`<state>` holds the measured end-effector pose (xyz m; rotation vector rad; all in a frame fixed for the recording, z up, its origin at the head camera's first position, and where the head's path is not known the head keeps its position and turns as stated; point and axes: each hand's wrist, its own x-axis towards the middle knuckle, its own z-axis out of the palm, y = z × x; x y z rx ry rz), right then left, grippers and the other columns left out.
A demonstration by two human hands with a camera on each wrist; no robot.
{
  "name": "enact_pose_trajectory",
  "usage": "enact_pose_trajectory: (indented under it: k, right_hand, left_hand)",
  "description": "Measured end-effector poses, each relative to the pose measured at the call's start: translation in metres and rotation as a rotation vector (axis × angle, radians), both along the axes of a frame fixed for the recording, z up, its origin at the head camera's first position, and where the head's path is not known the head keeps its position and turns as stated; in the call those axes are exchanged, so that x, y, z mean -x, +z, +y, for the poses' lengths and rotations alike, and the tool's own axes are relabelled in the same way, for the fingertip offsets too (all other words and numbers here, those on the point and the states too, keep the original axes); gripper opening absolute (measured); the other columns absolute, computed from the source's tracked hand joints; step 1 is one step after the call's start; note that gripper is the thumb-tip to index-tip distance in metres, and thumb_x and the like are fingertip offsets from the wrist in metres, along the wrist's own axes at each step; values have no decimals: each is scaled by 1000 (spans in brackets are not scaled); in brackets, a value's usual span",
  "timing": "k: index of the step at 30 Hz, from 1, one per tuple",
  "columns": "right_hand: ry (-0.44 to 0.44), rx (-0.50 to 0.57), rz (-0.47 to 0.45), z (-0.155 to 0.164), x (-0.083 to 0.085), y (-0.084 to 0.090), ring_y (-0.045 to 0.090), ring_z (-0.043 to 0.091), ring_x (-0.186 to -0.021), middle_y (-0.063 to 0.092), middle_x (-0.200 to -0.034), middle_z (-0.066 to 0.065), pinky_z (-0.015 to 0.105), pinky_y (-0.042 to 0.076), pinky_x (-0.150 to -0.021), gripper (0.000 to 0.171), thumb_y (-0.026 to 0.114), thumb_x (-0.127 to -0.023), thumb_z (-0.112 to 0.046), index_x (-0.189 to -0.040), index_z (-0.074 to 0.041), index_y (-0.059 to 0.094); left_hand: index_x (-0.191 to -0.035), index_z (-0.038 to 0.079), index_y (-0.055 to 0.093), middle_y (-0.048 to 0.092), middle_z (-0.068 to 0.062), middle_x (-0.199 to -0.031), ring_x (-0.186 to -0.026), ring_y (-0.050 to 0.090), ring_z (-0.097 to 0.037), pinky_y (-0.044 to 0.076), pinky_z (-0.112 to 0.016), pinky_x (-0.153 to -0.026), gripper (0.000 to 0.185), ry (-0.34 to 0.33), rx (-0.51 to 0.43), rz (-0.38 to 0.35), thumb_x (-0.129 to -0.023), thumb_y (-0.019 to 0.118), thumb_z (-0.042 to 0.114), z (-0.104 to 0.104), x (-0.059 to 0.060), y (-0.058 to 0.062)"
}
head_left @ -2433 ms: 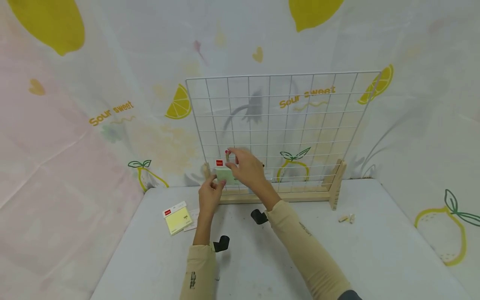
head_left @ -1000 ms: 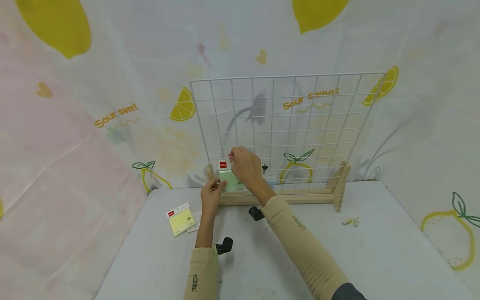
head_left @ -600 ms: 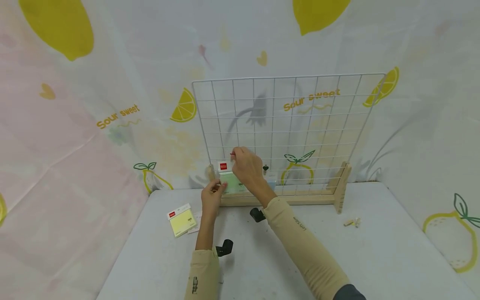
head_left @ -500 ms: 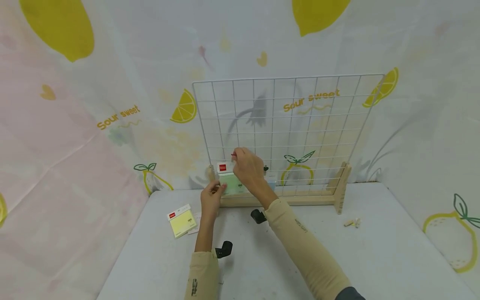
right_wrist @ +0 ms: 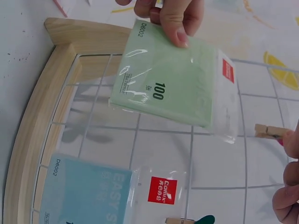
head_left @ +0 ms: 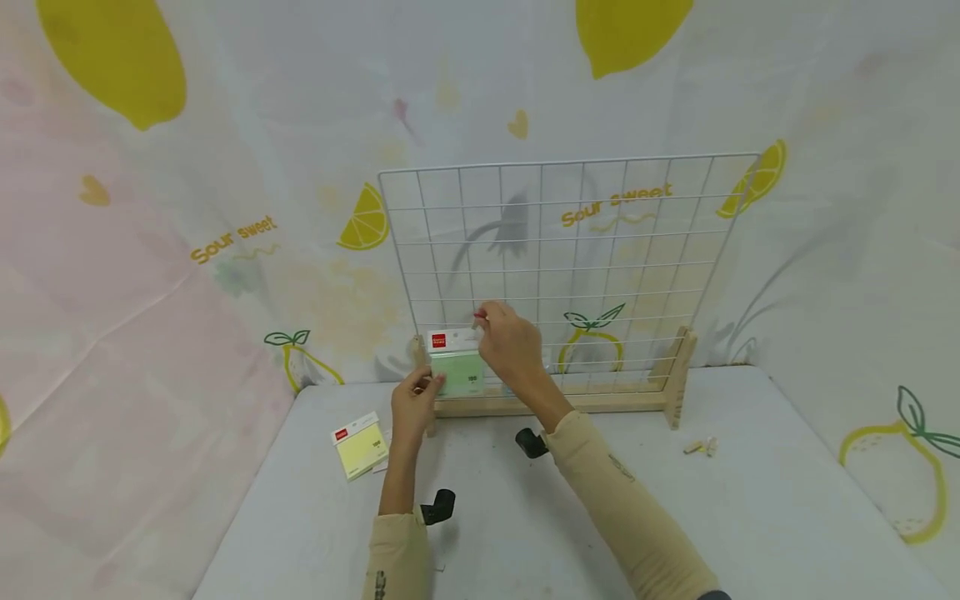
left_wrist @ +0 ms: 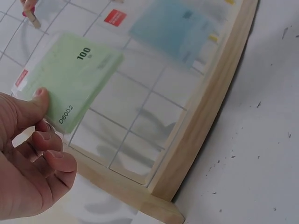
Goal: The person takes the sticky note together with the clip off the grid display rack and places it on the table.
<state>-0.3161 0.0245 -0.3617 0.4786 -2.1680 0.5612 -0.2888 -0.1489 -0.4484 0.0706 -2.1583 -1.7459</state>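
Note:
My left hand (head_left: 414, 404) pinches the lower left corner of a green sticky-note pack (head_left: 457, 371) in a clear sleeve. The pack is in front of the white wire grid, near its lower left; the wrist views show its thumb on the face. Beside the pack's top right corner is my right hand (head_left: 512, 342), pinching a small wooden clothespin (right_wrist: 268, 131) with a red ornament, apart from the pack. A blue sticky-note pack (right_wrist: 86, 191) is at the grid, with another wooden clothespin bearing a dark green ornament (right_wrist: 204, 219) at its header. In the head view, my right hand mostly hides it.
The grid stands on a wooden base (head_left: 555, 402) at the back of the white table. A yellow sticky-note pack (head_left: 362, 448) lies at the left, partly over another pale item. Several loose clothespins (head_left: 697, 447) lie at the right. A lemon-print cloth hangs behind.
My right hand has turned over with the clothespin, then shifted right, uncovering more of the green pack. The green pack and left hand have come slightly lower and left.

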Motion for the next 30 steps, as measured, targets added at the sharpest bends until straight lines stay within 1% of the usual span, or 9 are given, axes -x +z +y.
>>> enact_pose_trajectory:
  k: [2, 5, 9, 11, 14, 16, 18, 24, 30]
  right_hand:
    - [13, 4, 31, 3, -4, -1, 48, 13, -47, 67, -83, 4, 27, 37, -39, 6, 71, -91, -10, -91, -6, 67]
    - [23, -3, 59, 9, -10, -1, 44, 11, -45, 65, -79, 4, 25, 33, -38, 6, 72, -90, -10, -91, -6, 66]
    - [38, -19, 49, 16, -18, 1, 35, 9, -45, 61, -75, 2, 23, 28, -39, 8, 72, -89, -7, -90, -6, 64]
    - [54, -30, 38, 19, -22, 2, 33, 8, -45, 60, -74, 2, 23, 26, -39, 8, 72, -89, -7, -90, -6, 64]
    - [78, -50, 34, 25, -28, 4, 34, 9, -45, 60, -74, 3, 23, 27, -39, 7, 70, -91, -7, -91, -5, 63]
    - [102, -51, 35, 28, -32, 5, 38, 10, -46, 61, -76, 4, 24, 29, -39, 6, 69, -91, -6, -92, -4, 63]
    - [102, -59, 35, 31, -35, 5, 41, 11, -46, 62, -76, 5, 24, 31, -39, 5, 68, -92, -6, -92, -4, 64]
    - [93, -78, 15, 39, -43, 1, 39, 11, -47, 61, -76, 5, 22, 29, -39, 8, 71, -89, -5, -93, -3, 64]
    - [124, -63, 3, 48, -50, -4, 41, 12, -49, 63, -79, 5, 21, 31, -40, 12, 73, -86, 0, -94, -3, 65]
  left_hand:
    - [-105, 0, 72, 62, -8, -82, -71, 50, -14, 40, -23, -60, 23, -2, 6, 0, -89, 75, 17, -2, -1, 1]
    - [-105, 0, 72, 62, -9, -82, -72, 50, -14, 40, -22, -60, 22, -16, 14, -4, -90, 74, 16, -5, -4, 2]
    - [-106, 0, 72, 63, -9, -83, -75, 52, -15, 41, -22, -61, 21, -36, 30, -12, -91, 73, 14, -9, -8, 5]
    - [-106, 0, 71, 62, -8, -83, -75, 51, -14, 40, -22, -61, 21, -44, 39, -13, -91, 73, 14, -12, -9, 5]
    - [-105, -1, 71, 60, -7, -81, -71, 50, -13, 39, -22, -57, 20, -52, 51, -9, -91, 73, 14, -16, -11, 6]
    - [-105, -1, 71, 59, -7, -79, -67, 48, -13, 38, -22, -54, 20, -58, 49, -13, -91, 73, 14, -19, -11, 6]
    - [-107, 0, 70, 57, -7, -79, -65, 47, -13, 37, -21, -51, 21, -66, 52, -27, -92, 72, 14, -21, -13, 7]
    - [-112, 3, 70, 56, -8, -83, -70, 47, -14, 38, -21, -52, 24, -70, 70, -99, -93, 71, 18, -31, -18, 6]
    - [-110, 4, 70, 56, -8, -83, -70, 47, -15, 37, -22, -53, 21, -80, 79, -125, -94, 69, 18, -37, -24, 2]
